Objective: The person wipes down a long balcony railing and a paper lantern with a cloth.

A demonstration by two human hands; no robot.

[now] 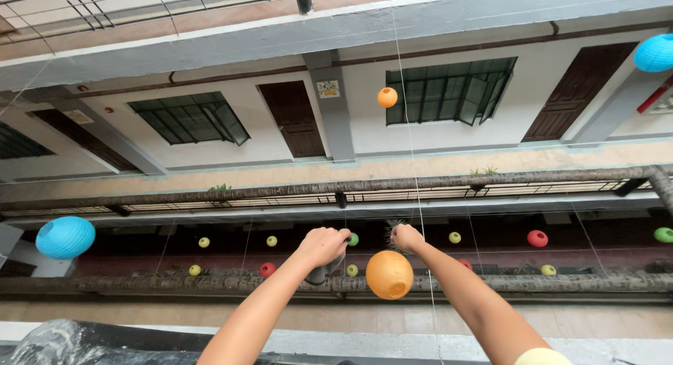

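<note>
Orange lantern near centre: ribbed paper by the look, matt, faintly translucent; thin string above it, pale and smooth; blue lantern at left: same ribbed paper, matt; far small balls in red, yellow, green: material too small to tell; doors on far wall: dark wood, dull finish; walls painted plaster, matt, stained; window frames dark metal; near left, crumpled plastic sheeting, glossy.
</note>
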